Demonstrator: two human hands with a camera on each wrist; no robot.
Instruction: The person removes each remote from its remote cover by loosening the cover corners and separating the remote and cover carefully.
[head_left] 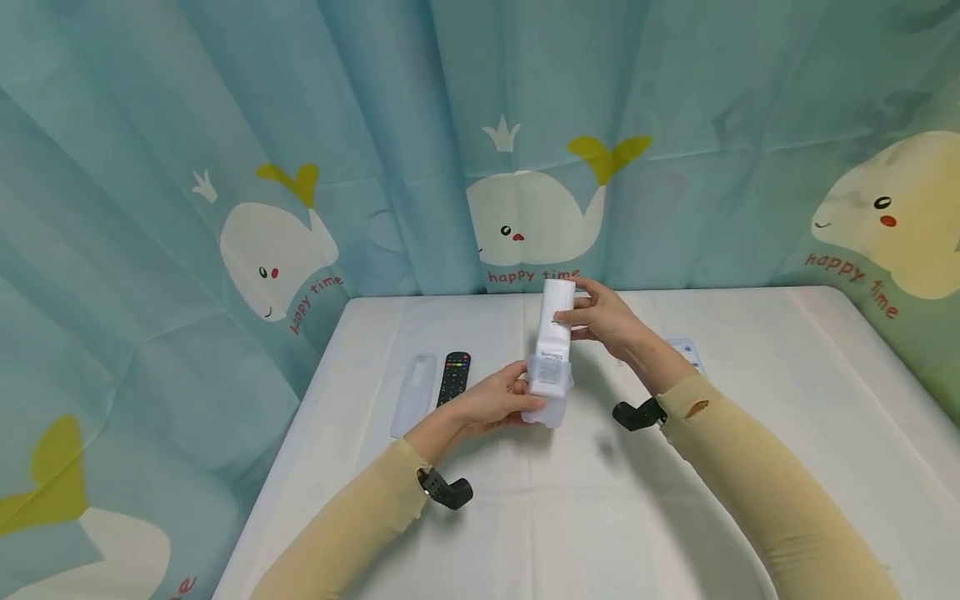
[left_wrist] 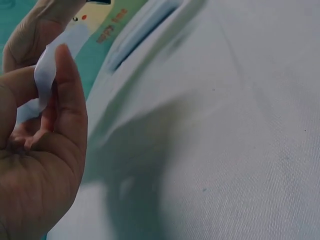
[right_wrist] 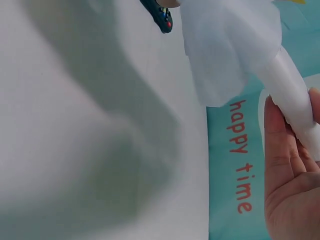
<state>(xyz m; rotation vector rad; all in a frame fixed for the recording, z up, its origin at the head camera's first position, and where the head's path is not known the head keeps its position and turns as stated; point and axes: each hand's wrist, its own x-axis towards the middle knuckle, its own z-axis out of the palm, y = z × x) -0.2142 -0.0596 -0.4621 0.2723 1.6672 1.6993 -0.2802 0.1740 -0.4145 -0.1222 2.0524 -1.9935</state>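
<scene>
Near the middle of the table's far half, a long white remote control (head_left: 557,321) stands up at a slight tilt. Around its lower end is a loose, translucent plastic sleeve (head_left: 550,379), wrinkled at the mouth. My left hand (head_left: 491,402) pinches the sleeve's lower part between thumb and fingers. With thumb and fingers on opposite sides, my right hand (head_left: 609,323) grips the remote's upper part. In the right wrist view the sleeve (right_wrist: 220,55) flares out wide below the smooth white remote (right_wrist: 286,82). The left wrist view shows the sleeve's edge (left_wrist: 45,75) between the left fingers.
A black remote control (head_left: 454,375) lies left of the hands, beside an empty-looking translucent cover (head_left: 415,392). Behind the right forearm, a pale item with bluish markings (head_left: 686,352) is partly hidden. A whale-print curtain (head_left: 420,100) hangs along the white table's (head_left: 780,400) far edge.
</scene>
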